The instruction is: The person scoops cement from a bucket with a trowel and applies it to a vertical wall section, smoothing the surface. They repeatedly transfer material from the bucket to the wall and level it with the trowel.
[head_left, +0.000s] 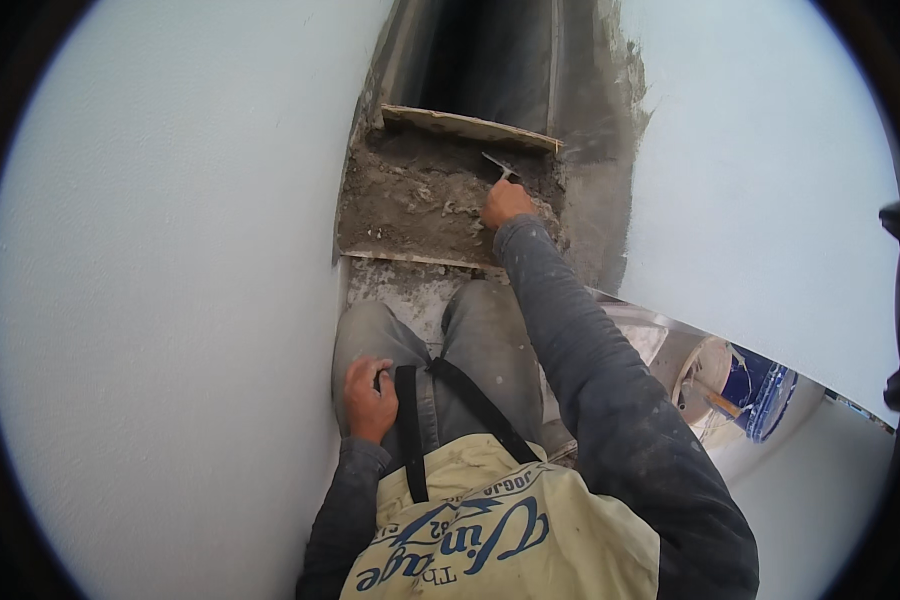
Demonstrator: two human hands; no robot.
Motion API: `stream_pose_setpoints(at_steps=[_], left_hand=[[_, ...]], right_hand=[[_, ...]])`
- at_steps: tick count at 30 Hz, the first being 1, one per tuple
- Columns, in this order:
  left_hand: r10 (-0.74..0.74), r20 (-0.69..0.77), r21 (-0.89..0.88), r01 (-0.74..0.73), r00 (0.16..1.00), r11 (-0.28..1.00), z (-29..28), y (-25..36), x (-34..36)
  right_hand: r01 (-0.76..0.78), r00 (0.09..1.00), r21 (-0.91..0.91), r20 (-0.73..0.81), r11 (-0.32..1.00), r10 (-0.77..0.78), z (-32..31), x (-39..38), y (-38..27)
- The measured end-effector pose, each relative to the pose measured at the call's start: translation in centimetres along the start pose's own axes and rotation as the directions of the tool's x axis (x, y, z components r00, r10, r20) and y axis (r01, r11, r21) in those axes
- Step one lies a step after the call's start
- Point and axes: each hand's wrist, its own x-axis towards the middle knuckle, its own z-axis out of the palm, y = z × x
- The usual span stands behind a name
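Trowel (500, 165) slants toward upper left, right fingers (496, 198) gripping it; left fingers (366, 367): hold unclear.

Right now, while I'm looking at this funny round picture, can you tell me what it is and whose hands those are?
There is no robot here, just a person with two bare hands. The one picture comes from a camera worn on the person's head, looking down. Its wide, curvy lens bends straight edges.

The right hand holds a small metal tool, perhaps a trowel, over rough grey-brown material that could be mortar. The left hand rests on the person's leg. A wooden board lies along the far edge of the rough patch, and pale walls rise on both sides. Over to the right is a blue bucket.
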Motion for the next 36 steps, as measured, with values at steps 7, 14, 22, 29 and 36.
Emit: stream_pose_setpoints(at_steps=[7,14,22,29,36], left_hand=[[-0.033,0.035,-0.033,0.035,0.999,0.999,0.2,-0.2,-0.1],[-0.049,0.027,-0.052,0.05,0.998,0.997,0.2,-0.2,0.2],[-0.02,0.006,-0.026,0.02,1.0,0.999,0.1,-0.2,-0.2],[-0.002,0.005,-0.025,0.002,1.0,1.0,0.3,-0.4,0.0],[-0.056,0.013,-0.043,0.056,0.998,0.998,-0.1,-0.1,-0.1]], right_hand=[[0.115,0.993,0.045,-0.031,0.992,-0.114,0.2,-3.8,3.8],[0.103,0.992,-0.229,0.1,0.968,-0.082,-3.2,-3.9,6.6],[0.057,0.998,-0.076,0.014,0.996,-0.056,-3.8,-5.1,3.2],[0.086,0.996,-0.181,-0.013,0.98,-0.09,-3.2,-4.5,4.5],[0.081,0.997,-0.307,0.022,0.948,-0.078,-3.0,-5.4,5.0]])
